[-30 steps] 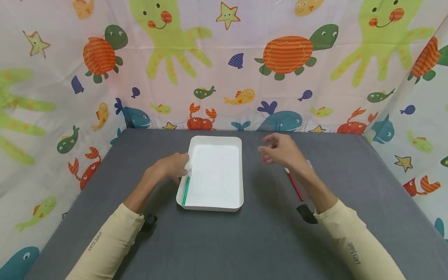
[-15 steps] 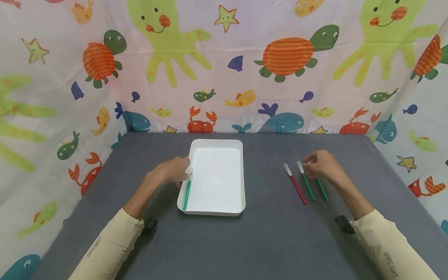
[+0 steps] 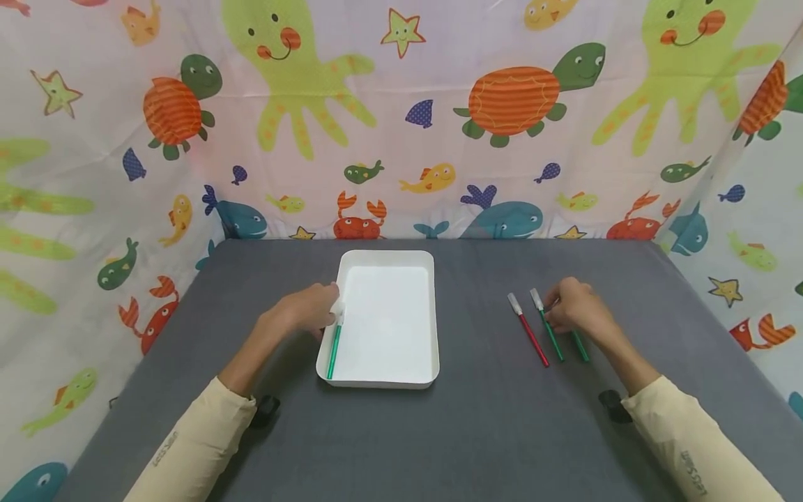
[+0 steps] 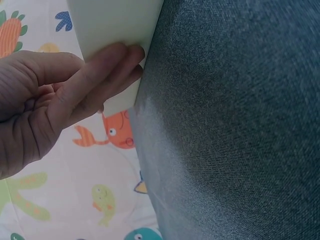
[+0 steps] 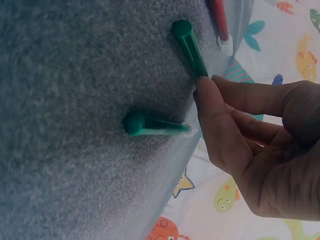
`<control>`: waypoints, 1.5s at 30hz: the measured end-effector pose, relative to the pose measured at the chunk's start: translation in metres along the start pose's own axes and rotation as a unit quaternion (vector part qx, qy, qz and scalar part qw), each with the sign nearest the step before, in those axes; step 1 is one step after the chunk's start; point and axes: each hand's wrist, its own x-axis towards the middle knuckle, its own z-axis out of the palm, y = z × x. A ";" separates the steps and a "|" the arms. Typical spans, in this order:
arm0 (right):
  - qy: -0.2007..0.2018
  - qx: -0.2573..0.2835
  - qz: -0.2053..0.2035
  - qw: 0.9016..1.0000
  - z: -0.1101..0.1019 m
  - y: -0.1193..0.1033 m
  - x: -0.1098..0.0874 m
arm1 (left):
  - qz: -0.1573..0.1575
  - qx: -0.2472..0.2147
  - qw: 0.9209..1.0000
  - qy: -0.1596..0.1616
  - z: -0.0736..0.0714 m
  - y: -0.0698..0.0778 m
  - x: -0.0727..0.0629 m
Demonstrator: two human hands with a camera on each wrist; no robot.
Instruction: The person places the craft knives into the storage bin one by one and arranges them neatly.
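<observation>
My left hand (image 3: 307, 307) grips the left wall of a white tray (image 3: 389, 321), its fingers flat against the outside in the left wrist view. Inside the tray, along that left side, lies a green felt-tip pen (image 3: 334, 352) with a pale cap. On the right, my right hand (image 3: 574, 305) pinches the middle green felt-tip pen (image 5: 189, 42) between thumb and forefinger. That pen lies between a red felt-tip pen (image 3: 530, 335) and another green felt-tip pen (image 5: 157, 125). The far part of this last one is hidden under my hand in the head view.
A dark grey cloth (image 3: 401, 446) covers the table. Behind it and along both sides hangs a curtain (image 3: 370, 153) printed with sea animals. Bare grey cloth separates the tray from the pens.
My right hand has moved right and down from beside the tray to the pens, and its fingers have closed on the middle green one. The left hand stays at the tray.
</observation>
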 end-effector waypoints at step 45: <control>0.008 0.058 -0.002 0.998 -0.005 -0.013 -0.012 | -0.005 -0.004 1.000 0.000 0.000 0.003 -0.003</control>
